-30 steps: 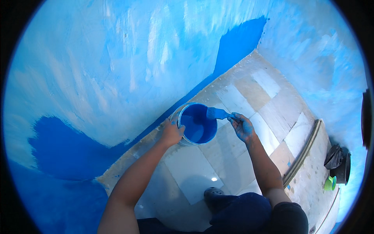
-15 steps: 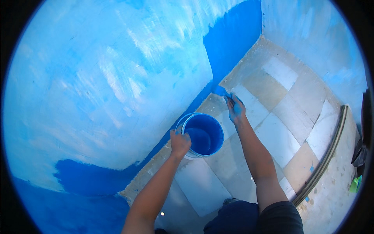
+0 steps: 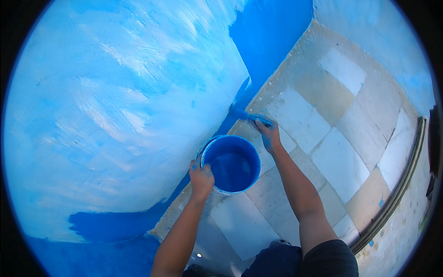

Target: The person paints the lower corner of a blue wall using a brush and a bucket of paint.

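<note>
Head view: gripping bucket (image 3: 251, 154) with left hand (image 3: 202, 179), closing around the rim at lower left. Holding it mouth up over floor tiles (image 3: 318, 106), just beside the wall (image 3: 138, 115), with blue paint (image 3: 230, 171) inside. Pinching brush (image 3: 248, 116) by the handle with right hand (image 3: 269, 134), just past the bucket's upper rim. Holding the bristles (image 3: 236, 111) at the darker blue strip (image 3: 270, 41) along the wall's foot; seemingly touching, but merging blue on blue, so not showing clearly. Bucket: probably weighing a fair bit, sloshing when tipping, going slippery where wet; better gripping at a dry rim and keeping level. Brush: probably being light, stiff at the handle, soft and bending at the tip; better pinching the handle, avoiding wet bristles.
</note>
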Available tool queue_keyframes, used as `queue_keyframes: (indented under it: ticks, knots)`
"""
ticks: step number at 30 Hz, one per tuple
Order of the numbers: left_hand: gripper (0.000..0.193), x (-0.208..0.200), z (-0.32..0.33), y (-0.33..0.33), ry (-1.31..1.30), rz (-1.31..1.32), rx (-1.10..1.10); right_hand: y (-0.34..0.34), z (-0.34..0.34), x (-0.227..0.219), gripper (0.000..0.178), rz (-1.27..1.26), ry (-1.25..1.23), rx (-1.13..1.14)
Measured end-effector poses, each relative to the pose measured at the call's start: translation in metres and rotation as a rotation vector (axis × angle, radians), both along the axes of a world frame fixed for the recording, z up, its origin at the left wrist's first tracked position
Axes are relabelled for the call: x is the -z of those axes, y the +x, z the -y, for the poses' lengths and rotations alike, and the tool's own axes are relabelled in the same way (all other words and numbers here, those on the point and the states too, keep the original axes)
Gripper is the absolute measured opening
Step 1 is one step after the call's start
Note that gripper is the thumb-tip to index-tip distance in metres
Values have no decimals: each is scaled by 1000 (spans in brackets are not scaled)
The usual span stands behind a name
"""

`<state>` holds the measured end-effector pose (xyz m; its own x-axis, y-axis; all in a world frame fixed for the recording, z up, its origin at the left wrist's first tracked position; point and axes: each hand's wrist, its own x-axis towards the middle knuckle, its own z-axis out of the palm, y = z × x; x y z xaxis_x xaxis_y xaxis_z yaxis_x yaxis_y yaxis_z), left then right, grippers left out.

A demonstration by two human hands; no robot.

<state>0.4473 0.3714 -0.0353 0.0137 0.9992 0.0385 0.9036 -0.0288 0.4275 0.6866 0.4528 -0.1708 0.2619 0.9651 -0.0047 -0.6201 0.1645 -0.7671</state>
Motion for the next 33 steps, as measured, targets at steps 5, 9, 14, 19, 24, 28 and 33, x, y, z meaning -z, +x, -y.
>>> queue_keyframes:
  ticks: [5, 9, 14, 19, 24, 28, 33]
  knots:
    - [35, 12, 1, -14, -3, 100, -48, 48, -15, 14, 32, -15, -66, 214]
    - [33, 3, 3, -11, -110, 314, -210, 72, -51, 5, 29, -200, 79, 397]
    - [29, 19, 1, -30, -81, 233, -114, 20, -47, 12, 26, 100, -38, 281]
    - [24, 25, -8, -44, 102, -67, 182, 20, -19, 7, 28, 115, -1, -26]
    - [19, 17, -19, -22, 170, -304, 320, 72, -70, 21, 31, -2, 64, 364]
    - [21, 14, -20, -17, 112, -374, 324, 77, -76, 12, 32, 104, 39, 440]
    - [22, 20, -24, -16, 15, -76, 68, 22, -27, 8, 28, 248, -29, 50]
